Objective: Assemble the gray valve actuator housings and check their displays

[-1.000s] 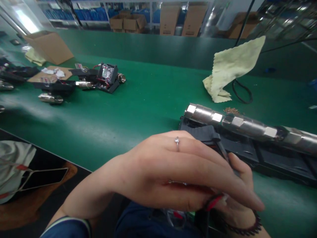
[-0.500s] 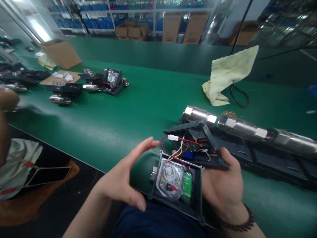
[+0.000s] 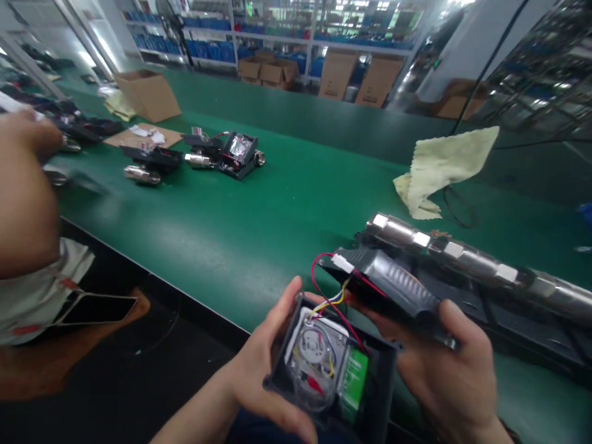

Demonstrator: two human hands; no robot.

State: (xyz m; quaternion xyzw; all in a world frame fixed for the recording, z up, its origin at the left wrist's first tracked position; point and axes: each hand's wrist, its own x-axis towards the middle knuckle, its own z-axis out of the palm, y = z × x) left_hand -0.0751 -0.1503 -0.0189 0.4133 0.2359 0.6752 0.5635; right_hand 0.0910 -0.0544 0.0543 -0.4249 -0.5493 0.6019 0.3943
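My left hand (image 3: 263,370) is wrapped round the left side of an open black housing (image 3: 382,388), which holds a clear-covered round mechanism (image 3: 314,357) and a green block (image 3: 355,376). In my right hand (image 3: 453,364) is a black ribbed cover (image 3: 398,283), tilted above the housing, its inner side mostly turned from view. Red, yellow and white wires (image 3: 340,299) run between the two parts, with a white connector (image 3: 343,263) lying at the cover's left edge.
Black units with metal fittings (image 3: 462,253) line the right of the green table (image 3: 208,246). A pale cloth (image 3: 444,163) lies behind them. More open units (image 3: 238,154) and a carton (image 3: 147,95) stand at left, near another person's arm (image 3: 28,197).
My left hand has moved in and taken hold of the housing. The cover in my right hand has turned over, so its ribbed outside shows. The view has shifted.
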